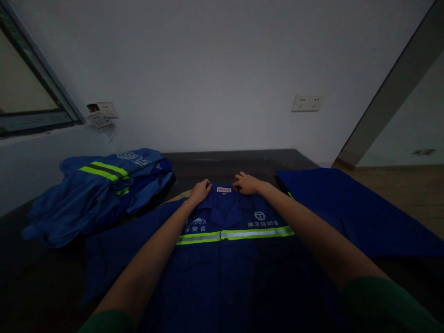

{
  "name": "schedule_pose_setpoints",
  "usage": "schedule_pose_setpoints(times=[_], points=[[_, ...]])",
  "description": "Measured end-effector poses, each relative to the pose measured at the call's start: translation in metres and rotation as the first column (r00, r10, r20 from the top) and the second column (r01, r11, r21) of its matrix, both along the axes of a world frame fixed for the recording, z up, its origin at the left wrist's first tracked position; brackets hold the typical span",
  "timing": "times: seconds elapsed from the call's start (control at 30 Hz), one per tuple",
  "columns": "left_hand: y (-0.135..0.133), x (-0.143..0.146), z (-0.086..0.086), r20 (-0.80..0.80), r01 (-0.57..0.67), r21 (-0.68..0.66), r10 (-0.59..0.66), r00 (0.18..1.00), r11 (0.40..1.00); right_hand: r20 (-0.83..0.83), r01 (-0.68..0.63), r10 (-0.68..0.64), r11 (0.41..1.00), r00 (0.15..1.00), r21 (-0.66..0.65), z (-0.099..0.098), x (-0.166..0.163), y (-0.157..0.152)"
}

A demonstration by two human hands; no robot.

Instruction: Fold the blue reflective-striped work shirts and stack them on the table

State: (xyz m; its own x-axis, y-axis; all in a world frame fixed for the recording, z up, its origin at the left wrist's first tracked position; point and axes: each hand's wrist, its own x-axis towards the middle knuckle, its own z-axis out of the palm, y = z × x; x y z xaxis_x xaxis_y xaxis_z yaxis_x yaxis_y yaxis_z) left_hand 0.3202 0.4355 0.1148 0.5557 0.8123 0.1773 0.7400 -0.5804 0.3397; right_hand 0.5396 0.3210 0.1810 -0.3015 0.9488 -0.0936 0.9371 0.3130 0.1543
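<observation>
I see the blue jacket (222, 263) spread front up on the dark table (222, 159), the left hand (201, 192) and right hand (246, 184) each pinching its collar, fingers nearly closed. Crumpled blue workwear (104, 185) sits at my left, a flat blue cloth (336, 199) at my right. The left forearm (156, 249) covers some lettering, leaving me 安吉. I read 南京特朗 below a gear emblem (259, 216); the neck label (224, 189) seems too small to make out.
</observation>
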Motion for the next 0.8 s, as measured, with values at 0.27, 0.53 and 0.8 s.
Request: schedule_pose_setpoints(times=[0.27,0.53,0.8], points=[[-0.017,0.004,0.005,-0.081,-0.158,0.068,0.163,0.983,0.985,0.096,0.052,-0.050,0.998,0.994,-0.019,0.011,0.002,0.013],[-0.024,0.001,0.012,-0.110,-0.187,0.074,0.194,0.975,0.980,-0.038,-0.032,0.031,0.999,0.999,-0.031,0.006,-0.001,0.017],[-0.021,-0.002,0.010,-0.070,-0.163,0.060,0.167,0.983,0.985,-0.016,0.117,-0.117,0.993,0.993,-0.033,0.004,0.012,0.020]])
